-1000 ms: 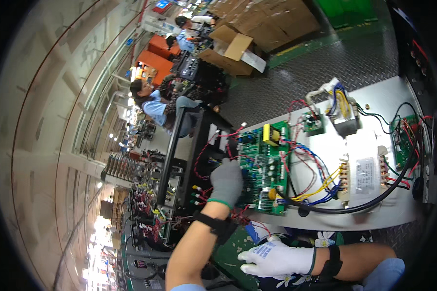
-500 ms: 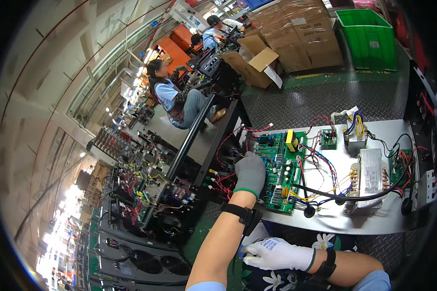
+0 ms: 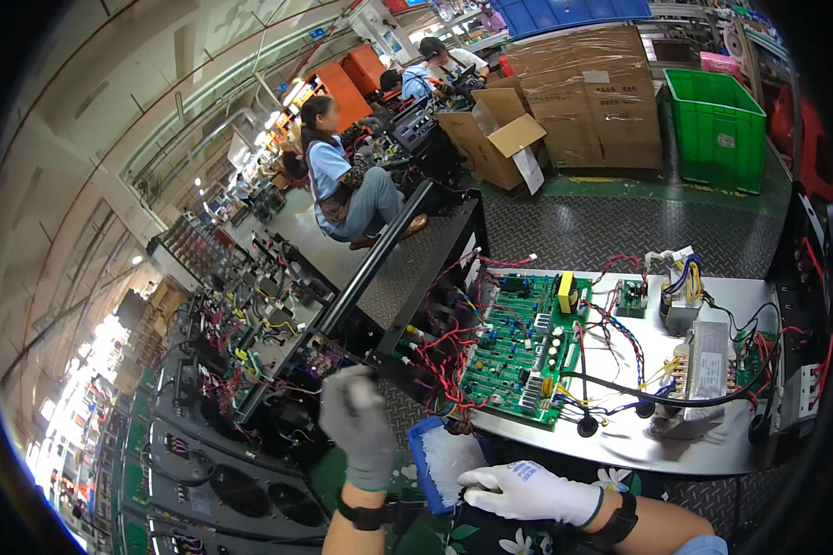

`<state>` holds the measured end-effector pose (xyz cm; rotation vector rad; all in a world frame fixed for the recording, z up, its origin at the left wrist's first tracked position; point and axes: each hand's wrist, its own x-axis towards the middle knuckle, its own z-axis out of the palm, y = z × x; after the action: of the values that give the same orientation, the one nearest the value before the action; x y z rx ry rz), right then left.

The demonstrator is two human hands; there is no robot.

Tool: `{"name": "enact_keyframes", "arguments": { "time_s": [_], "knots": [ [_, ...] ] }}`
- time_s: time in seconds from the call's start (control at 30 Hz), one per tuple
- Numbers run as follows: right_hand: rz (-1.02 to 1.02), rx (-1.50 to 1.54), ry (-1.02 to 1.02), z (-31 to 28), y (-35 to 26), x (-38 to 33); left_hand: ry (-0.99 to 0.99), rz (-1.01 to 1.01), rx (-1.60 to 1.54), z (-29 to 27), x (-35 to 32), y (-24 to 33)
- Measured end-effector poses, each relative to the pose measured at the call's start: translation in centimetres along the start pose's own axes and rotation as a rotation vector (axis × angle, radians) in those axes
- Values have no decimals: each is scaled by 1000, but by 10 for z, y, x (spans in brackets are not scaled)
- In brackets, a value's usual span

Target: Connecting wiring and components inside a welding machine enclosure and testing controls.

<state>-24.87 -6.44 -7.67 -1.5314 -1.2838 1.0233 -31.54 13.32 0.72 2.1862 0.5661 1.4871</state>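
Observation:
My left hand, in a grey glove, hangs in the air left of the blue tray, apart from the circuit board. It is smeared by motion, so its fingers do not read clearly. My right hand, in a white glove, lies over my lap by the tray's right side, fingers bent and thumb close to them. Whatever they hold, if anything, is hidden. Thin white pieces fill the tray. The green circuit board sits on a metal chassis plate, with red wires bunched at its left edge.
A transformer and a black cable are on the plate's right part. A black frame bar rises at the left. Several black chassis stand lower left. Cartons, a green crate and a seated person are farther off.
My left hand has left the board's left edge and moved left and down. The tray of white pieces now shows. My right hand stays nearly in place; the view has shifted a little.

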Motion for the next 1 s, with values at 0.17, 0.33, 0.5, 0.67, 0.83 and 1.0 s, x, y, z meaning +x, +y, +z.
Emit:
{"name": "enact_keyframes", "arguments": {
  "time_s": [0.17,0.33,0.5,0.67,0.83,1.0],
  "knots": [
    [-137,29,210,5,0,7,-393,-510,-273,-1,22,-91],
    [-224,29,728,-48,-53,26,-748,-377,-388,15,34,-107],
    [-125,-320,808,-82,-60,95,-891,-334,-740,21,43,-108],
    [91,-405,613,-77,-50,126,-917,-238,-586,28,50,-110],
    [190,-357,519,-75,-49,128,-928,-387,-655,27,54,-94],
    [133,-287,560,-69,-52,122,-904,-433,-595,48,46,-121]
  ]
}}
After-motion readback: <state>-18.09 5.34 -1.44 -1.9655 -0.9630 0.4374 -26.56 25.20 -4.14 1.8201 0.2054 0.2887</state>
